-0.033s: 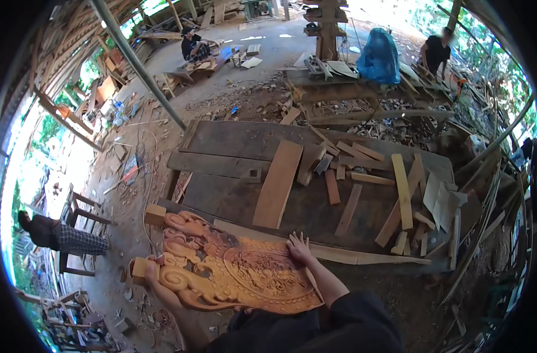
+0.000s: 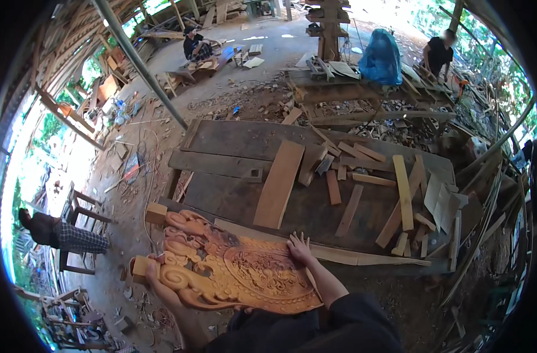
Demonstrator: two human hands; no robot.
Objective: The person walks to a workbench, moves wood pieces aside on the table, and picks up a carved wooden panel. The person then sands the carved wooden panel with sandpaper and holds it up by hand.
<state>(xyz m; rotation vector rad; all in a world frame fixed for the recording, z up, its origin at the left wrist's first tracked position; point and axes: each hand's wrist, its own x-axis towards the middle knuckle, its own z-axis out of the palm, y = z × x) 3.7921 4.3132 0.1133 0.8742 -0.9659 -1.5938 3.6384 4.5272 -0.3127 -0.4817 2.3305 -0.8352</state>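
Observation:
A carved wooden panel point(image 2: 262, 272), orange-brown with scrolls, pierced openings and a darker reddish patch, lies tilted in front of me along the near side of the workbench. Two square wooden block ends stick out at its left. My left hand point(image 2: 162, 287) is closed round the panel's near left corner, beside the nearer block point(image 2: 140, 268); some of its fingers are hidden underneath. Over the panel's far edge toward the right, my right hand point(image 2: 300, 247) rests with fingers spread, its fingertips by the bench's front board point(image 2: 362, 256).
The dark workbench point(image 2: 215, 188) carries a wide plank point(image 2: 278, 185), a yellowish strip point(image 2: 402, 191) and several offcuts. Beyond stands another bench with a blue plastic bag point(image 2: 380, 57). One person point(image 2: 42, 230) is by a wooden frame at left; two others work farther off. Scraps litter the ground.

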